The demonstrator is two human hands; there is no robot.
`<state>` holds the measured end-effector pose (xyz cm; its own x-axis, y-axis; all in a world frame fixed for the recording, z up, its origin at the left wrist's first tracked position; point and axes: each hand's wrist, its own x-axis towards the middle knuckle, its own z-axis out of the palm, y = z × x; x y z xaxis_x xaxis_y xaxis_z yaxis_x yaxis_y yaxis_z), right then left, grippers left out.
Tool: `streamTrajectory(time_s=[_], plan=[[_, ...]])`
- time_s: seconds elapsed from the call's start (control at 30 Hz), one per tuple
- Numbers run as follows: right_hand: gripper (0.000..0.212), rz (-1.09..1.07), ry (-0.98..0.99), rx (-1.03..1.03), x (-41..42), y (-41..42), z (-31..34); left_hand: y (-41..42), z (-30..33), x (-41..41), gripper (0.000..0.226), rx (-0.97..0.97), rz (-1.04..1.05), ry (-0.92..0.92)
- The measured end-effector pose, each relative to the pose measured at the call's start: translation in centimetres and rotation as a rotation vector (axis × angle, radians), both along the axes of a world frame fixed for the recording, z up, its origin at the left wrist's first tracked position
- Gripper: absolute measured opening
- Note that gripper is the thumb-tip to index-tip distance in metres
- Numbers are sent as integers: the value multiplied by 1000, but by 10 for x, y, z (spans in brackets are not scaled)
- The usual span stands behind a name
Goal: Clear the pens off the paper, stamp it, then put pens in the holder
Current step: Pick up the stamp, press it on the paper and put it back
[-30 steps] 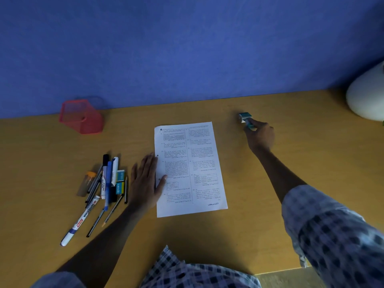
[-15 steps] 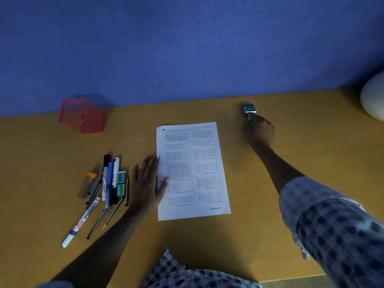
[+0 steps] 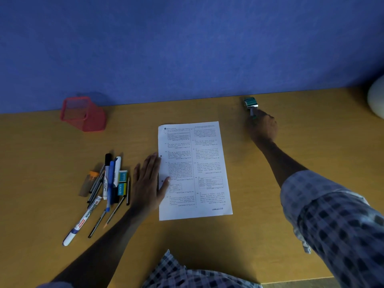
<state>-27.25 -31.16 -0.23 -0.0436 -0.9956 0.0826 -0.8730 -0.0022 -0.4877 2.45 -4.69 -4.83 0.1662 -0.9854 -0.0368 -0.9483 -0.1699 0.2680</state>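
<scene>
Two hands: right (image 3: 262,127) grips stamp (image 3: 250,102), left (image 3: 148,181) pins paper (image 3: 194,169).

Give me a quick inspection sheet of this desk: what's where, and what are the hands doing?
Surface: yellow wooden desk, against a blue wall.
Job's things: white printed paper sheet, free of pens, "CANCELLED" near its lower right corner; pile of pens and markers lying left of it; red mesh holder at far left.
Clutter: white rounded object at right edge.
Hands: left hand flat on the sheet's left edge; right hand gripping the teal stamp.
Cables: nothing seen.
Surroundings: checked sleeves.
</scene>
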Motion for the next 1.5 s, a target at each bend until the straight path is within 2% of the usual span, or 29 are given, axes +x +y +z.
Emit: streamTrajectory(time_s=[0.2, 0.43, 0.73, 1.0, 1.27, 1.5], plan=[[27, -31, -2, 3, 1, 3, -3, 1, 0, 0, 72, 5, 0, -7], [44, -9, 23, 59, -3, 1, -2, 2, 0, 1, 72, 7, -2, -1], [66, -83, -130, 96, -2, 24, 3, 1, 2, 0, 72, 16, -3, -7], [61, -28, -140, 147, -12, 78, -3, 1, 3, 1, 71, 12, -8, -5], [44, 205, -71, 49, -17, 143, -11, 3, 9, 0, 74, 22, -16, 71], [52, 282, -19, 102, 6, 186, -10, 15, 23, -7, 73, 13, -7, 158]])
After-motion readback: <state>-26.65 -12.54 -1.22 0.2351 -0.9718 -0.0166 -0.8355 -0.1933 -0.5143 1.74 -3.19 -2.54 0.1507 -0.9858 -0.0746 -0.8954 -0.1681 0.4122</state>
